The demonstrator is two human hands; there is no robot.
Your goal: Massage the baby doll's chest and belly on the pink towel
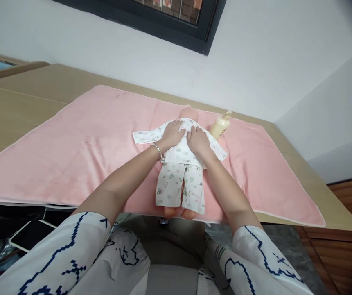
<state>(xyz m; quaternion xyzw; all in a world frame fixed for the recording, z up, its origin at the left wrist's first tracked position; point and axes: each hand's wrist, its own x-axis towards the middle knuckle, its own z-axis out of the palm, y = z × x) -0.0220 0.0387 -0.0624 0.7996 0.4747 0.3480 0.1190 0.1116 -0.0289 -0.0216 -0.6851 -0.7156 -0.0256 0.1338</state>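
Note:
A baby doll (189, 113) in a white printed top (177, 153) and matching trousers (170, 184) lies along a pink mat (102, 135), its head away from me and its feet towards me. No face shows on its head. My left hand (172, 133) rests on the upper left of the doll's top, fingers laid out on the cloth. On the upper right of the top lies my right hand (199, 141), its fingers slightly bent and apart. Both hands touch the garment and grip nothing visible. The doll's left-side sleeve stretches out flat.
A cream pump bottle (220, 125) stands on the mat right of the doll's head. Under the mat is a wooden table (332, 205), with a white wall (240, 61) and dark window frame (206, 45) behind. Wooden drawers (344, 258) stand at the lower right.

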